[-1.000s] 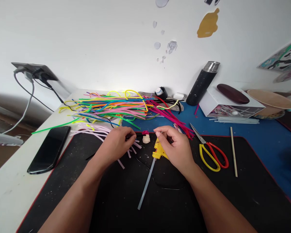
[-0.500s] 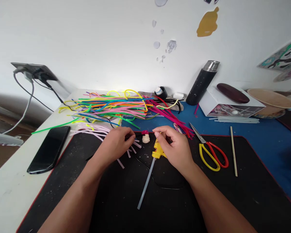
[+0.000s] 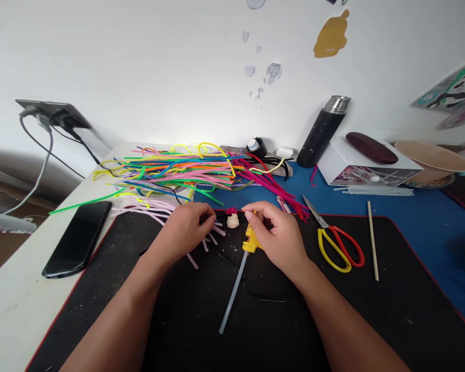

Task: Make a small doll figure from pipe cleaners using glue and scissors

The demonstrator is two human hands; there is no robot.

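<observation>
Going left to right: the lilac pipe cleaners (image 3: 155, 207) look feather-light and bendy, so I'd grab those mid-bundle. Next is the thin black stem (image 3: 220, 216), probably light and a bit springy, and that's where I'd take hold. The little cream piece with a magenta top (image 3: 233, 221) sits at the end of it, in the gap between the hands over the far part of the black mat (image 3: 186, 320). Looks soft and easily squashed, so no hard pinching there imo. The yellow glue gun (image 3: 251, 242) should be the heavier, stiff one; handle only, the nozzle could be hot. Its glue stick (image 3: 231, 300) is probably a bit slick.

As for pose, the left hand (image 3: 189, 227) comes in palm down, fingers curled, thumb and index looking closed on that stem. The right hand (image 3: 279, 232) is over the gun, thumb and index almost meeting, other fingers tucked; can't tell if anything's between the tips
</observation>
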